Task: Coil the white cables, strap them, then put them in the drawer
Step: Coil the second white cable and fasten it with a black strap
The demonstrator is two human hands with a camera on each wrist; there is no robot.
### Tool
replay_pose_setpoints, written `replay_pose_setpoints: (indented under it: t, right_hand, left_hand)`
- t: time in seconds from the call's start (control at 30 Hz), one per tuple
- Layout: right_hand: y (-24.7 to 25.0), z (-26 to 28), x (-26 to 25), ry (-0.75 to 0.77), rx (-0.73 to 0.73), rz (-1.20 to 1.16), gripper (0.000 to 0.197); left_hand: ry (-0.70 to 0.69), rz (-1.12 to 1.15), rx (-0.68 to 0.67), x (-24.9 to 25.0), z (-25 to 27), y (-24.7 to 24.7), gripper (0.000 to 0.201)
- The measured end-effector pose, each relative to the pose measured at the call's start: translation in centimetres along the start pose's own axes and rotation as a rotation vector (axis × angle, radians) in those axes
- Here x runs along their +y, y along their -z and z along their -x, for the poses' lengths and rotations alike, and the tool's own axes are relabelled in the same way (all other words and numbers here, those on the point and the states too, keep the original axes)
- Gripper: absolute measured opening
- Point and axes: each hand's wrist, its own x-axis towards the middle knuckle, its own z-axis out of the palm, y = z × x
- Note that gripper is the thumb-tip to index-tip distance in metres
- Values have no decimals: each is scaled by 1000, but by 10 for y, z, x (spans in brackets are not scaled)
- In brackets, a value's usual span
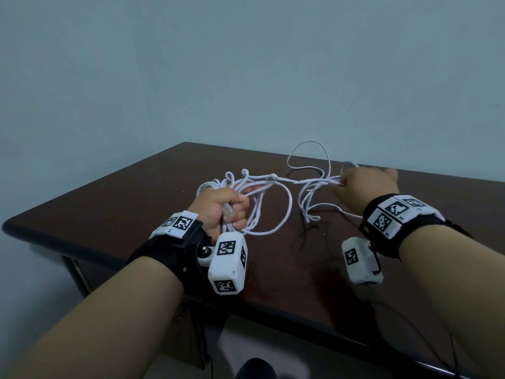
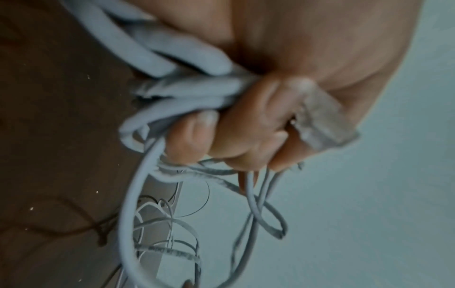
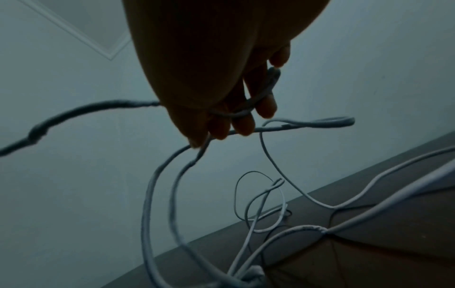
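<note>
White cables (image 1: 276, 203) lie tangled above a dark brown table (image 1: 136, 192). My left hand (image 1: 226, 209) grips a bunch of loops, with a clear plug (image 1: 229, 209) sticking out of the fist; in the left wrist view its fingers (image 2: 236, 124) curl round the bundle (image 2: 187, 91) and the plug (image 2: 320, 120). My right hand (image 1: 363, 184) holds strands stretched taut toward the left hand. In the right wrist view its fingers (image 3: 243, 120) curl round a strand (image 3: 258, 101), and loose loops (image 3: 261, 198) hang down to the table. No strap or drawer is recognisable.
The table (image 3: 369, 243) stands against a plain bluish wall (image 1: 246, 64), its rounded corner at the left (image 1: 11, 222). Thin dark wires (image 1: 308, 236) lie on the tabletop between my wrists. Floor shows below the front edge.
</note>
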Motion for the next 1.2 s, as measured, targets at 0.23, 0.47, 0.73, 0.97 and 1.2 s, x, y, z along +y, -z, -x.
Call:
replay_pose_setpoints:
  t: [0.23,0.47,0.73,0.97,1.2]
  right_hand:
    - [-1,20,-2,239,-174,-363,30]
    - [-8,37,-41,363,-210,-131,21]
    - [1,43,-61,571,-274,-72,31]
    - [15,49,-72,736,-137,-61,36]
    - [15,49,-74,525,-361,-798,33]
  left_hand:
    - [-68,246,229,-1,-10,6,25]
    - [-97,278,491,-5,-23,-1,19]
    - [-263,166,652,-8,-31,-10,16]
    - [-359,-126,471,-23,-23,-12,26]
    - [-272,-110,82,-17,-6,-14,62]
